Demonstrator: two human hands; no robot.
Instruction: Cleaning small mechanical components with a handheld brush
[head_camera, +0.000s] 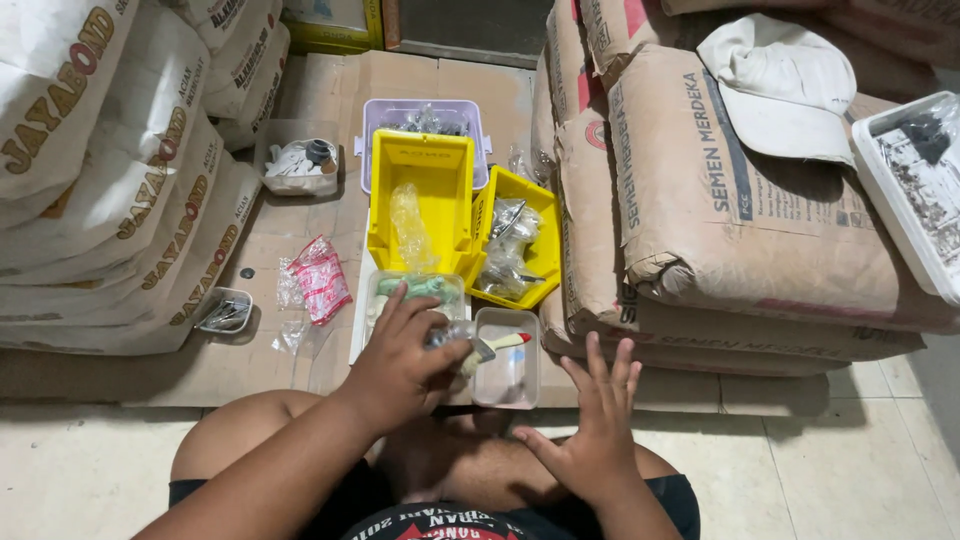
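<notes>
Head view: person sitting on the floor between stacked sacks (760, 190).
Left hand (400, 365): fingers curling around a small clear bag (452, 333), gripping it over the clear tub (508, 358).
Right hand (598, 430): hovering open, fingers spread, holding nothing, just beside the tub.
Tub: sitting on cardboard (300, 100), a brush (497, 345) lying in it.
Behind: two yellow bins (420, 200) holding bagged parts.

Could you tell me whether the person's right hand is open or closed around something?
Open. The right hand has its fingers spread and holds nothing, hovering beside the clear tub.
</notes>
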